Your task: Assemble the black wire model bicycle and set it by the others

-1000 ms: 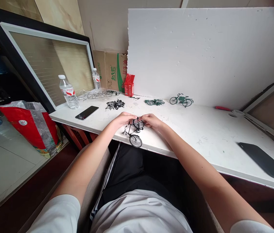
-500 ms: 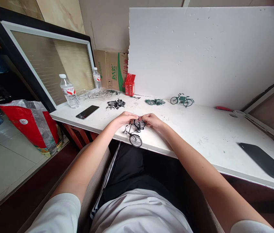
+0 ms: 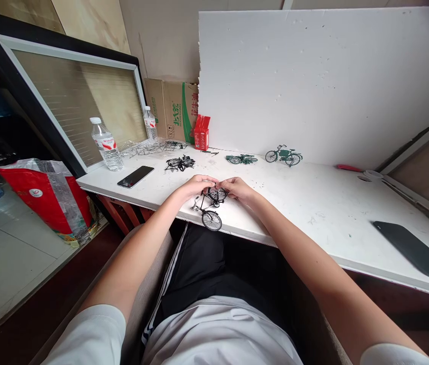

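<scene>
The left hand point(image 3: 198, 185) and right hand point(image 3: 238, 188) pinch the far end of the black bike point(image 3: 207, 206) at the table's point(image 3: 294, 203) near edge, fingertips partly hidden. Far right, a dark slab point(image 3: 414, 248) is cut off.

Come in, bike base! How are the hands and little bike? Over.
Left hand, right hand: both pinching far wheel of black bike. Bike at table edge. Black parts beyond, not blocking.

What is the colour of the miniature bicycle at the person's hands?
The miniature bicycle is mostly black; the head view shows it.
</scene>
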A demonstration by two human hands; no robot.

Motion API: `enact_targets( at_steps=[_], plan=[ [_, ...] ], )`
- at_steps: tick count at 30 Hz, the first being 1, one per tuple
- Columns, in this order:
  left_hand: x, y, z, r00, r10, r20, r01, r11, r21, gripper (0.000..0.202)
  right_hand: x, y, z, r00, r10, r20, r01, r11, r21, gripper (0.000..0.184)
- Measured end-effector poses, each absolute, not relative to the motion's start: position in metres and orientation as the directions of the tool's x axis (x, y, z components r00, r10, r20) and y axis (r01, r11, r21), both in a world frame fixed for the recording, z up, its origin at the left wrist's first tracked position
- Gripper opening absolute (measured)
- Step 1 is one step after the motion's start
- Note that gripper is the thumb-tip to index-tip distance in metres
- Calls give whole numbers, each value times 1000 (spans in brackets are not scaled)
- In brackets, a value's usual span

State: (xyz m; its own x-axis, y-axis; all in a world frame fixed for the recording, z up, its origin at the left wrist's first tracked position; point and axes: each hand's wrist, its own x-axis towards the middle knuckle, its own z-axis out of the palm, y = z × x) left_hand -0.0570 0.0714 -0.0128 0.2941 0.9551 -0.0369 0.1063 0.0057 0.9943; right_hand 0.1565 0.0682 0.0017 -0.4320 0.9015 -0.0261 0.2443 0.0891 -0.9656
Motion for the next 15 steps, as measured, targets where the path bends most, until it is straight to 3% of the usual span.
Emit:
enact_targets(
  at_steps=[4,15],
  plan=[
    [-53,73,-15,267,964,-14,52,0,999,26,156,68,2,-406,913,-21,259,93,-961,26],
    [-52,72,-21,230,973,27,107,-53,993,37,154,69,3,-392,917,-74,263,35,-964,24]
  ],
)
